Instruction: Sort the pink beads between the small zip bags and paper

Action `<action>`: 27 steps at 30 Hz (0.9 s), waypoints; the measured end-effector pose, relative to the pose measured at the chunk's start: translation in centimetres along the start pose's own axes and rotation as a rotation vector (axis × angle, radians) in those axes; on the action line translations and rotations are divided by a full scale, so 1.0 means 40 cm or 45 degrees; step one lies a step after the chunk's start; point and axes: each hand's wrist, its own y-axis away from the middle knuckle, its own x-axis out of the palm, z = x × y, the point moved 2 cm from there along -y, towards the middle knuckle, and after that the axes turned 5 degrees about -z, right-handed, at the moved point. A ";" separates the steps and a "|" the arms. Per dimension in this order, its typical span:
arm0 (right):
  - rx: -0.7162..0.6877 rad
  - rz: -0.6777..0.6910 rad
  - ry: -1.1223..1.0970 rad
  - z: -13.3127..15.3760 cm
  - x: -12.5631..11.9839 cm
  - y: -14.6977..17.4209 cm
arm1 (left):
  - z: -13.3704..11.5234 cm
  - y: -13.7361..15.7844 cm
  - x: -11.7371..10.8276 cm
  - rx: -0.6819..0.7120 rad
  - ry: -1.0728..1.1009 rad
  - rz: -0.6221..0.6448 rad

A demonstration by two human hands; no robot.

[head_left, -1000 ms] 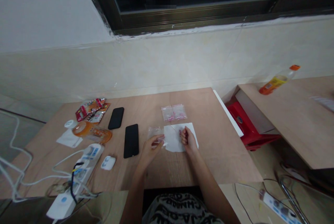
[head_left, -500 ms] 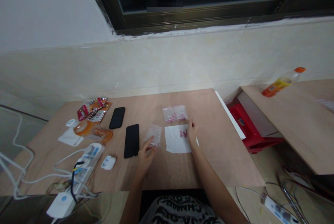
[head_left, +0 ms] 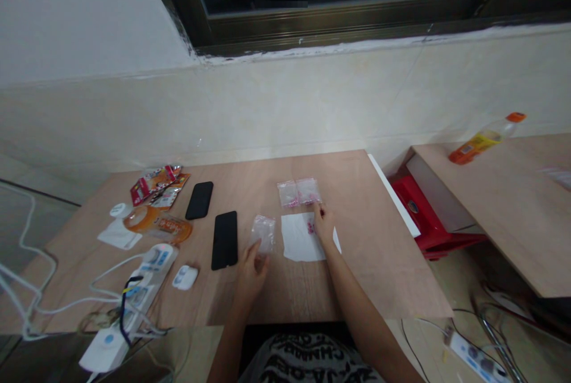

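Note:
On the table lies a sheet of white paper (head_left: 300, 244) with a few small red-pink pieces (head_left: 310, 228) on it, too small to name. My right hand (head_left: 325, 225) is over the sheet's right side, fingers curled together beside these pieces; whatever they may hold is hidden. Just above the sheet are two clear plastic bags (head_left: 298, 191) side by side, with similar pink bits at the bottom. A third clear plastic bag (head_left: 264, 231) lies flat left of the sheet. My left hand (head_left: 253, 267) is at its lower edge, thumb and fingers apart, fingertips at or near the plastic.
Left of my hands are two black phones (head_left: 225, 240), a white earbud case (head_left: 185, 278), an orange bottle (head_left: 158, 224) on its side, snack wrappers (head_left: 156, 185) and a power strip (head_left: 143, 291) with cables. A drink bottle (head_left: 484, 140) stands on the right-hand table.
My right hand has shifted left over the red-pink pieces, its fingers now drawn together. My left hand has slid down slightly off the plastic bag, uncovering more of it.

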 end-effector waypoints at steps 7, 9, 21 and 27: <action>-0.061 0.086 0.098 -0.009 0.006 0.001 | -0.002 0.002 -0.001 -0.020 -0.080 0.084; -0.074 0.096 0.105 -0.007 0.006 0.001 | 0.001 0.001 0.000 -0.048 -0.049 0.135; -0.040 0.111 0.065 -0.007 0.009 0.000 | -0.013 -0.016 0.011 -0.047 -0.076 0.259; 0.027 0.116 -0.022 -0.016 0.011 0.002 | -0.101 -0.080 0.070 0.181 -0.123 0.263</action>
